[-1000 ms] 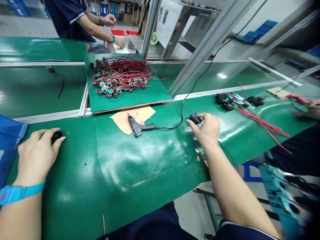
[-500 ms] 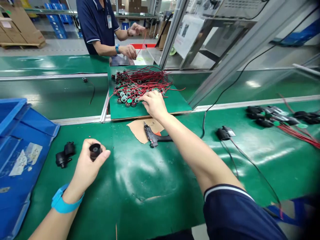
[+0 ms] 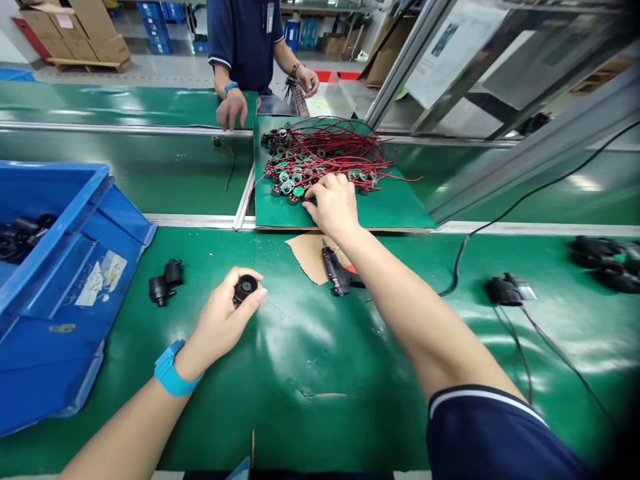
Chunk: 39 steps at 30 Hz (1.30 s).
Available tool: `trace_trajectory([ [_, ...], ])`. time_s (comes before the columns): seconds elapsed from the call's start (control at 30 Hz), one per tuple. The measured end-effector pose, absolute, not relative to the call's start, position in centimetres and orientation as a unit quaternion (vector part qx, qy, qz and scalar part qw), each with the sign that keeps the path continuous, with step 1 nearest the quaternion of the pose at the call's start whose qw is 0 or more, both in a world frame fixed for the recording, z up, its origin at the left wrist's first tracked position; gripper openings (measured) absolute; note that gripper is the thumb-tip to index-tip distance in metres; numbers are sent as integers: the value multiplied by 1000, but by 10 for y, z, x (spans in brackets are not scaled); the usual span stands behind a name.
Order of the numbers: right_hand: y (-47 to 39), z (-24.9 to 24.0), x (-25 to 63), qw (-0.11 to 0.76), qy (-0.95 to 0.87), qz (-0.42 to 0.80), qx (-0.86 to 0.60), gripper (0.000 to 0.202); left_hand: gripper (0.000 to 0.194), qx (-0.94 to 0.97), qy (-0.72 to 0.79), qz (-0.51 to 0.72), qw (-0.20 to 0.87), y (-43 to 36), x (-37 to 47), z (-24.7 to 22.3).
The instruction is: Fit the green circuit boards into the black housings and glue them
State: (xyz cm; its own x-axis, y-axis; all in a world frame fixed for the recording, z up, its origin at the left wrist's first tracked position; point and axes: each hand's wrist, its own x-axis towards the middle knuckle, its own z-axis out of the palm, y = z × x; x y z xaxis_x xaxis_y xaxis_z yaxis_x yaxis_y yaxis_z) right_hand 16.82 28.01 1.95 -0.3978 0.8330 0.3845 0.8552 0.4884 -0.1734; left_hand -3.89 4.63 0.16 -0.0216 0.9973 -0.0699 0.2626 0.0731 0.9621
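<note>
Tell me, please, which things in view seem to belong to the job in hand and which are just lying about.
Likely part of the job:
black hollow part in the left hand
red-wired parts at the right hand
glue gun, not held, on torn cardboard
blue bin holding black parts

Probably just lying about:
cardboard boxes on the pallet

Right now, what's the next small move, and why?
Perhaps the right hand should lift one from the pile of round, red-wired parts: it is at the pile's near edge, while the left hand holds a hollow black cylinder, open end uncovered.
</note>
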Motion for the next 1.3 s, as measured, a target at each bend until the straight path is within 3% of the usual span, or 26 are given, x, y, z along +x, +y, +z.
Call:
trace_trajectory([
  [0.1, 261, 23, 164, 221, -837, 10, -501, 10, 32, 505, 573, 433, 478, 49, -36, 4],
  [0.27, 184, 23, 146, 244, -874, 115, -403, 9, 65, 298, 489, 529, 626, 61, -29, 0],
  [0.43, 138, 27, 144, 296, -906, 196, -231, 14, 48, 261, 427, 553, 666, 63, -32, 3],
  [0.57, 143, 40, 155, 312, -927, 126, -165, 45, 47, 280, 381, 557, 683, 52, -35, 17],
  [0.7, 134, 65, 170, 306, -939, -20, -159, 35, 45, 317, 332, 520, 720, 42, -34, 27],
  [0.77, 120, 79, 179, 284, -950, -35, -127, 30, 46, 333, 317, 503, 732, 38, -32, 28],
  [0.9, 86, 97, 199, 214, -954, 132, -162, 31, 46, 365, 296, 456, 756, 31, -25, 26],
  [1.07, 59, 91, 209, 268, -857, 355, -261, 21, 47, 429, 283, 359, 779, 25, -15, 27],
  [1.17, 53, 80, 211, 291, -818, 408, -283, 11, 48, 465, 310, 314, 767, 23, -11, 29],
  [1.3, 51, 73, 219, 345, -782, 392, -340, 7, 44, 485, 315, 315, 752, 19, -8, 28],
])
